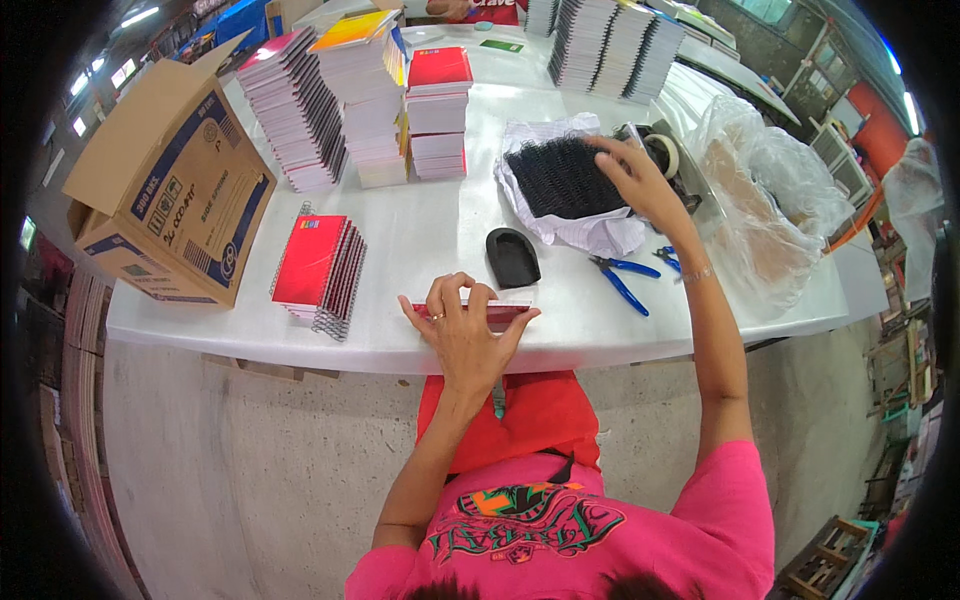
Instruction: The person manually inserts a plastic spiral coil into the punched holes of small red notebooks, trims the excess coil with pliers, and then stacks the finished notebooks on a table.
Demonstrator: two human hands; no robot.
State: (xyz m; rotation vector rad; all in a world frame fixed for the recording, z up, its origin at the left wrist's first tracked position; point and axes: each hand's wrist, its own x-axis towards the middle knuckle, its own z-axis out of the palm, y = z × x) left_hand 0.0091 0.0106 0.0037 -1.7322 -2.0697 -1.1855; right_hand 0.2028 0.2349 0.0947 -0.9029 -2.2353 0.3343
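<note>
Apparently at coil-picking, clasping a red-covered paper notebook (508, 314) in the left hand (465, 330) at near centre, hovering the loosely unclenched right hand (645, 185) over black spiral coils (560, 180) far right, next needing a fine pinch.

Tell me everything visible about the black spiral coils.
The black spiral coils look like thin wire, massed in a dense, roughly four-sided heap with an uneven far edge. They lie on a crumpled white sheet on the white table. The right hand is at their far right corner; whether it touches them is unclear.
</note>
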